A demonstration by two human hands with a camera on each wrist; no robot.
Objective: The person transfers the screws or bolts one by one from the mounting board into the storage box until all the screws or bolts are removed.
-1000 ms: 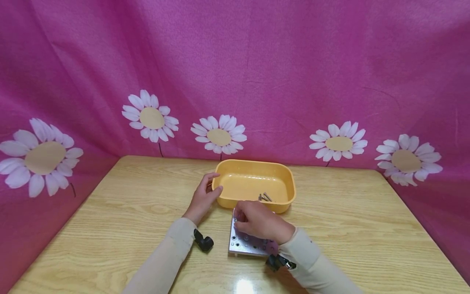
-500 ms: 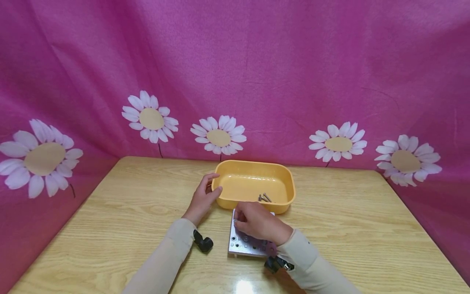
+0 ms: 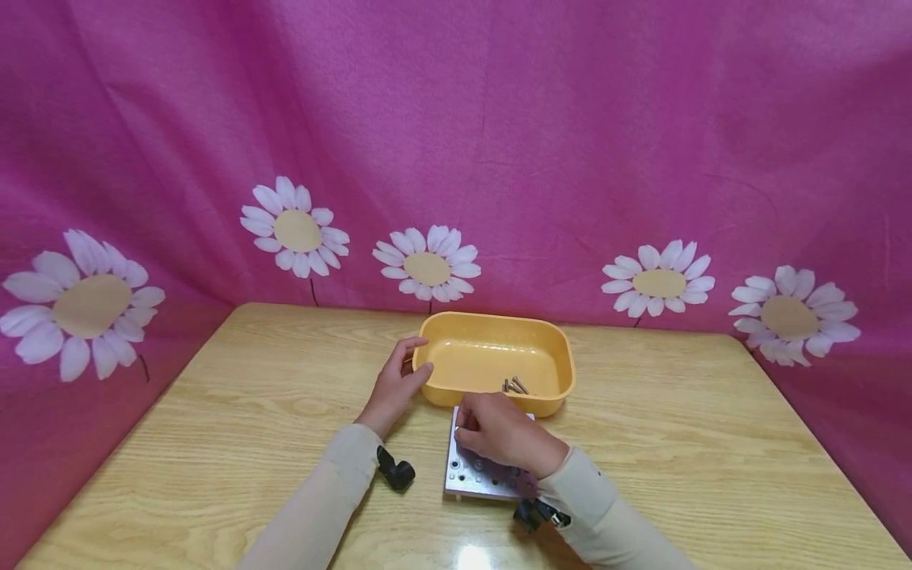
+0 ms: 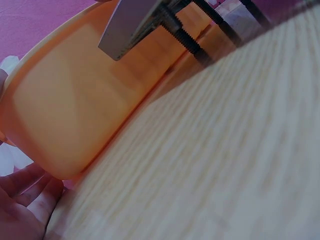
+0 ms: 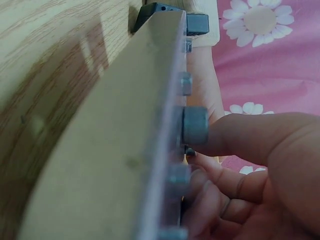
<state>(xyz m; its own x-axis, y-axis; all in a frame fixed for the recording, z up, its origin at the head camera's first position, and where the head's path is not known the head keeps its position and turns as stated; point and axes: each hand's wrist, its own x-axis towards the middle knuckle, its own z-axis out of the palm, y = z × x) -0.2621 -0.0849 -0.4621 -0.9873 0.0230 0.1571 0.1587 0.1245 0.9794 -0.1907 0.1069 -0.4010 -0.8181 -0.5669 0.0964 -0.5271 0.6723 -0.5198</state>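
A yellow plastic tub (image 3: pixel 499 356) stands on the table, and my left hand (image 3: pixel 393 386) holds its left end, with thumb and fingers at the rim and side. Just in front of the tub is a metal plate (image 3: pixel 470 469) with rows of holes and bolt heads. Threaded bolt shanks (image 4: pixel 182 37) stick out beneath it in the left wrist view. My right hand (image 3: pixel 507 431) is over the plate's left part, fingers curled, pinching a bolt (image 5: pixel 196 125) at its head. The hand hides much of the plate from above.
Several loose bolts (image 3: pixel 514 385) lie in the tub near its front wall. The wooden table (image 3: pixel 214 443) extends to both sides, and a pink curtain (image 3: pixel 541 158) with white flowers hangs behind it.
Both hands keep nearly the same places. The right hand's fingers shift only very slightly at the bolt; the tub and plate have not visibly moved.
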